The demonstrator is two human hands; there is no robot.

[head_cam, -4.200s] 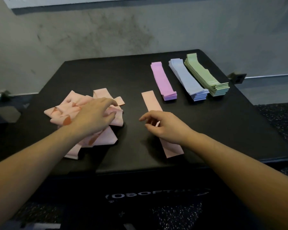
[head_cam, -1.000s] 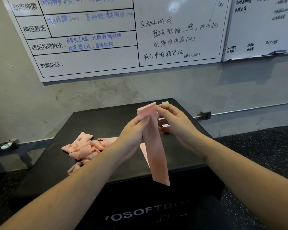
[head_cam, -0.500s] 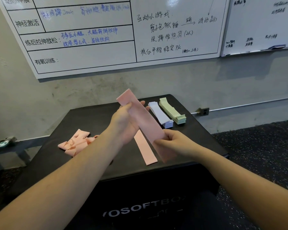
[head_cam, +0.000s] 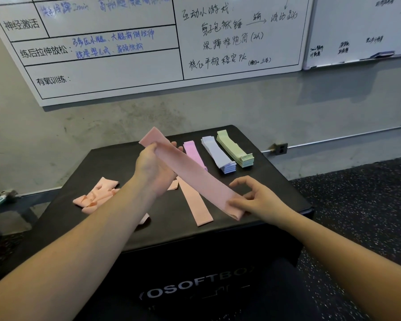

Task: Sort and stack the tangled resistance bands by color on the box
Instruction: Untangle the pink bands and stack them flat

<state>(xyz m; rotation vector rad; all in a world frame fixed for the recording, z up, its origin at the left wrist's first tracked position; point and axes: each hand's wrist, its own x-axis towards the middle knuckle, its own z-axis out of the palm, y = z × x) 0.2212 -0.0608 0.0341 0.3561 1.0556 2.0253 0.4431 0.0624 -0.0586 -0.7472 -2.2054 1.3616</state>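
Whiteboards fill the wall above, covered in handwritten notes. Below them we see the black box, its front printed with pale letters. Both our forearms reach in over it. Our left hand is raised above the box, its grip closed with thumb and fingers on the far end of a pink band, which stretches flat in the air down to our right hand. There the right grip pinches the near end between thumb and lower fingers, while the index finger stands out free. On the box top, a tangled heap of pink bands lies at the left, partly hidden by our left arm. One flattened pink band lies alone near the front edge, under the held one. Behind it stand three neat stacks side by side: a purple stack, a lavender stack, and a green stack at the right.
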